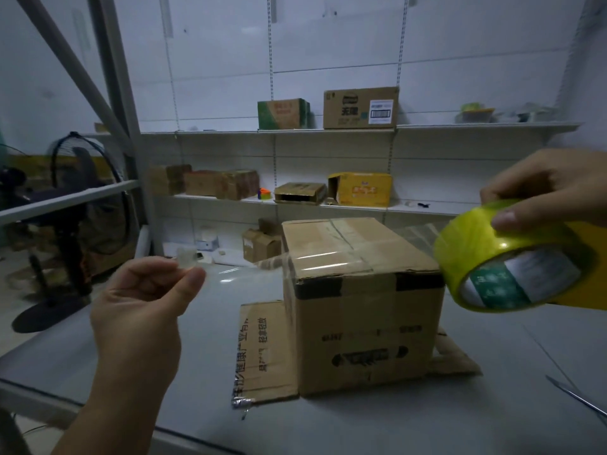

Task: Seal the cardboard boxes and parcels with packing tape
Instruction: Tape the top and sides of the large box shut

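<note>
Head cam: your L hand pinches tape end, R hand grips roll. Film prob. thin, clingy; pull taut over box, hold roll by rim.

A pale table bears a flattened cardboard sheet, the box standing on it.

"无限" on the shelf box; "健康产业" and "轻拿轻放" on the flattened cardboard
</note>
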Available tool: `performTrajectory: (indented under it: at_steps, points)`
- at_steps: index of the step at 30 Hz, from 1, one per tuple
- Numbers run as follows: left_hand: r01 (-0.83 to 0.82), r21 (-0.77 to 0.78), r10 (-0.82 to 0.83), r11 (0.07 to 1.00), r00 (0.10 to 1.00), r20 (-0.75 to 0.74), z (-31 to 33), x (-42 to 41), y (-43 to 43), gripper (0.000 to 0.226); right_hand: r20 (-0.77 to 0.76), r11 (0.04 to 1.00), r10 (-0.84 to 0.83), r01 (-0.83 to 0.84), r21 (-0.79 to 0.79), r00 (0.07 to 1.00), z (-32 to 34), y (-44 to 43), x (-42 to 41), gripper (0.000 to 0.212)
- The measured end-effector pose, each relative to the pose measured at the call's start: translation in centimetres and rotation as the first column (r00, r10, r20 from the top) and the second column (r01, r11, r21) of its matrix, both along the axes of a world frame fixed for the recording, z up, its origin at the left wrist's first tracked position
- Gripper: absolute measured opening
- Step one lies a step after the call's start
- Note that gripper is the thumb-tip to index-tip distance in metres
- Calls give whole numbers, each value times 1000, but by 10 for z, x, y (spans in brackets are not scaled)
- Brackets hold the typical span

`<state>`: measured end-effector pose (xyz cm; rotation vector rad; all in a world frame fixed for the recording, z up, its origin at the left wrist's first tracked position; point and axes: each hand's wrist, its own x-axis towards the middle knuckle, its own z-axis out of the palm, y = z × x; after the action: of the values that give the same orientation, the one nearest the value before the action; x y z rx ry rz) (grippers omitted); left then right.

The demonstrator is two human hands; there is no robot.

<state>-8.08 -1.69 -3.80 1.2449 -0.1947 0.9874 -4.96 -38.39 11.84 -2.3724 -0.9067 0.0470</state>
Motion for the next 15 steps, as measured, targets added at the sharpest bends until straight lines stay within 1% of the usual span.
performTrajectory:
  at_steps: [1,2,3,4,5,6,8,11,12,14,15]
  points:
    - [5,11,-5,1000,1000,1,-1,0,7,45,-80,1000,24,-23,17,997,-4,-1,-2,61]
    - [7,10,-6,1000,1000,-7,-2,-1,12,50,-172,999,39,-34,28,984,-9,-2,-3,60]
    - [15,17,-15,1000,1000,-12,-3,-1,14,49,-263,999,40,-29,44,964,-14,-2,-4,61]
    - [19,13,-18,1000,1000,-9,-4,1,15,42,-307,999,28,-16,40,951,-17,-2,-5,61]
    - [17,10,-17,1000,1000,-1,-6,3,15,30,-286,1000,8,-8,2,958,-21,-1,-4,60]
    - [6,10,-6,1000,1000,-5,-8,7,14,19,-195,997,-20,6,-74,981,-22,1,-3,58]
    - [-12,-5,12,1000,999,-46,-14,12,10,22,28,967,-70,74,-242,997,-23,11,-5,64]
    - [-32,-68,26,997,997,-76,-20,15,13,29,279,861,-147,261,-436,949,-22,18,-7,67]
    - [-25,-66,20,998,996,-83,-21,16,14,25,354,814,-171,334,-474,919,-22,18,-7,67]
    - [-9,-18,7,1000,997,-83,-22,18,12,24,442,730,-183,423,-537,878,-17,16,-5,70]
    - [-5,4,5,1000,996,-94,-23,20,11,25,446,699,-195,443,-562,874,-15,17,-4,69]
